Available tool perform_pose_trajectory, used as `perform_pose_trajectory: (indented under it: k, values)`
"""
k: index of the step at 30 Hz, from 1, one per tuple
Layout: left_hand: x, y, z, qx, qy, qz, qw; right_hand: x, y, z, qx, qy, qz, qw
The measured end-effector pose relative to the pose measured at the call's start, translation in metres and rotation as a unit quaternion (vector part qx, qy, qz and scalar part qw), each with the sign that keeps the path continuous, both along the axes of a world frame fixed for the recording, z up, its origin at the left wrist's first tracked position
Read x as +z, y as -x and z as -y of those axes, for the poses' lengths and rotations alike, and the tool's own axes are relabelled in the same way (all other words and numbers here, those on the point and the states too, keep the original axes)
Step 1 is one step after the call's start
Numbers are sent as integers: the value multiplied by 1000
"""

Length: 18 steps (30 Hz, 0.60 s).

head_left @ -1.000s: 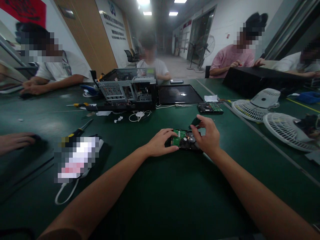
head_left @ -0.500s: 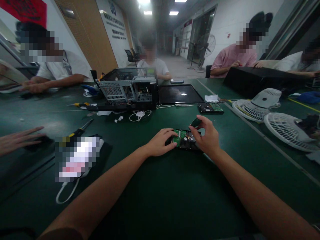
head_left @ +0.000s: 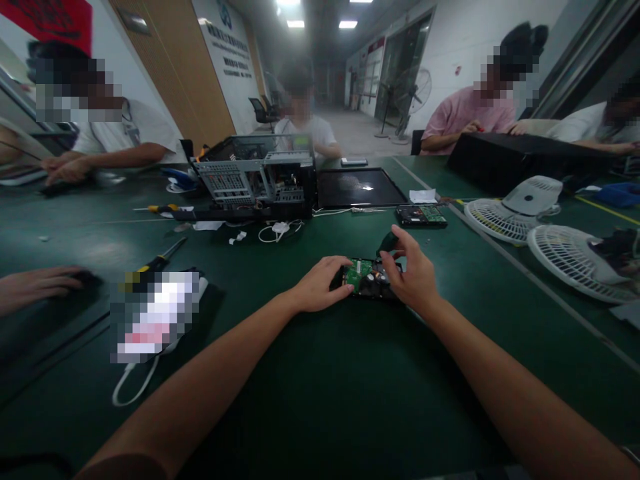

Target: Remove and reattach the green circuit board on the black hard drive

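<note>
A hard drive [head_left: 369,281] lies on the green table with its green circuit board facing up. My left hand [head_left: 325,283] grips its left end, thumb on the near side and fingers on the far side. Above the drive's right part, my right hand [head_left: 414,273] is closed around a small screwdriver with a dark handle [head_left: 387,244]. The thumb and index finger pinch that handle, which leans over the board. The screwdriver's tip is too small and dark to make out. Part of the drive's right end is hidden behind my right hand.
An opened computer case [head_left: 255,177] stands ahead, beside a flat black panel [head_left: 361,188]. Another hard drive [head_left: 421,216] lies beyond my right hand. White fan parts [head_left: 580,260] are at right. A phone [head_left: 160,313], a yellow-black screwdriver [head_left: 159,263] and another person's hand [head_left: 45,288] are at left.
My right hand and the dark screwdriver handle have shifted slightly, the handle tilting a little. My left hand stays on the hard drive. The other person's hand at left has lowered its fingers.
</note>
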State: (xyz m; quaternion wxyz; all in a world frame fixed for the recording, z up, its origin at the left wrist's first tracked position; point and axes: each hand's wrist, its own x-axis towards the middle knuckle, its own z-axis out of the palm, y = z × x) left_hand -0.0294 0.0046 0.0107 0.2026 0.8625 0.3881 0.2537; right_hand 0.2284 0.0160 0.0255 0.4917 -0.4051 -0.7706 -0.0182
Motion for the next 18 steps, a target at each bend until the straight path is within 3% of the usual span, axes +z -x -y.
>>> perform_pose_trajectory:
  k: [7, 18]
  values:
    - [2, 0, 0, -2, 9, -10, 1000, -2, -2, -2, 56, 34, -34, 997]
    - [0, 0, -1, 0, 3, -13, 1000, -4, 2, -2, 31, 29, -18, 999]
